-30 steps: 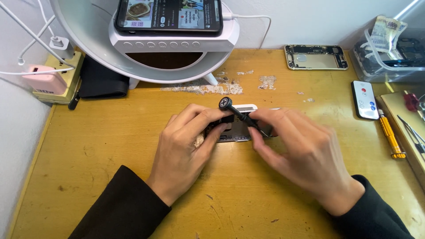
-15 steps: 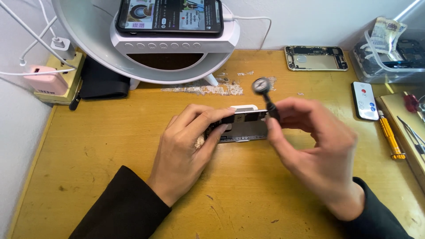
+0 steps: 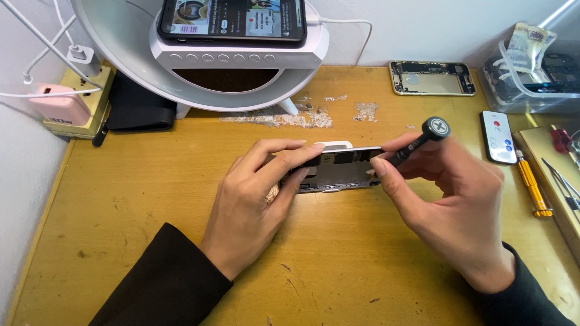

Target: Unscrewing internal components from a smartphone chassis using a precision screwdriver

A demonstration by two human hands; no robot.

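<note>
Scuffed wooden desk (image 3: pixel 151 241) is carrying the opened phone (image 3: pixel 341 169) at centre — left hand (image 3: pixel 257 202) is pinning it, right hand (image 3: pixel 450 199) is pinching the screwdriver (image 3: pixel 417 140), now tilted back down onto it — driving resumes.

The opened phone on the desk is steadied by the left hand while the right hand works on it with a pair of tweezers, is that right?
Not quite: the right hand holds a small black screwdriver, not tweezers, as the head view shows. The rest stands: the left hand steadies the opened phone on the wooden desk.
</note>
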